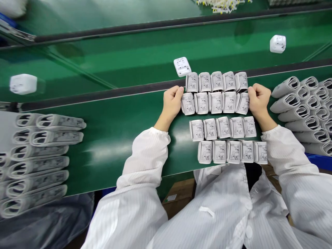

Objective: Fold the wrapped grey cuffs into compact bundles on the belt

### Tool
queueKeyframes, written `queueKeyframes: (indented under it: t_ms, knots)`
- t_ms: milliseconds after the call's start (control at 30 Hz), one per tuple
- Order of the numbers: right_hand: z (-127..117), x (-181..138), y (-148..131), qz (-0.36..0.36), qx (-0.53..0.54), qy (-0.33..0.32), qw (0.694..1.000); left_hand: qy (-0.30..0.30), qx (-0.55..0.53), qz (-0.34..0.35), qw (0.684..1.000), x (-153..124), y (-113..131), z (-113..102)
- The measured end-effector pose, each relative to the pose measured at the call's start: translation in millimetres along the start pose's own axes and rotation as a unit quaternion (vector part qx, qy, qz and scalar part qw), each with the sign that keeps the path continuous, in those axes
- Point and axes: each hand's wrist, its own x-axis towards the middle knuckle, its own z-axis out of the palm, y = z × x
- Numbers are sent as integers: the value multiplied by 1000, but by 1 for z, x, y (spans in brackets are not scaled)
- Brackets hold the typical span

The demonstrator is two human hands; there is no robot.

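1. The green belt surface (116, 138) runs across the frame, with a second green belt (145, 62) beyond it towards the top and a dark rail (103, 93) between them
2. White striped sleeves (145, 155) reach in from the bottom of the frame, both arms stretched forward over the belt
3. Two stacks of white card tubes lie at the sides: one at the left of the frame (38, 155), resting partly on a pale sheet, and one at the right (303, 110), each with open ends showing
4. Three white plastic cubes, perhaps plug adapters, sit on the far belt: one at upper right (277, 44), one just above the rows (182, 66) and one blurred at the left (23, 84)
5. Twenty folded leaflets (223, 129) lie printed side up in four rows of five at centre right, so all four rows look full, while the tubes remain stacked
6. The left hand (171, 103) sits at the left end of the upper two rows, and the right hand (259, 98) sits at their right end
7. The fingers of the left hand (178, 90) are curled narrow and touch the end leaflets, seeming to grip them, and the fingers of the right hand (255, 90) do the same; the lower two rows lie untouched, just below the hands
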Motion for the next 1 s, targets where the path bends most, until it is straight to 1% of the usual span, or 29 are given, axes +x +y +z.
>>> queueKeyframes:
  t_ms: [133, 367, 600, 733, 1000]
  knots:
    - [0, -2, 1, -22, 18, 2, 1000, -2, 11, -1, 1000, -1, 1, 0]
    - [1, -2, 0, -73, 59, 10, 996, -1, 59, -33, 998, -3, 6, -1]
    - [2, -7, -9, -108, 77, 44, 990, 1, 63, -22, 998, -2, 7, 0]
    - [5, -6, -8, -111, 72, 45, 990, -1, 65, -19, 998, -2, 5, -1]
    - [6, -5, -3, -81, 50, 38, 995, -5, 70, -31, 997, -3, 5, -3]
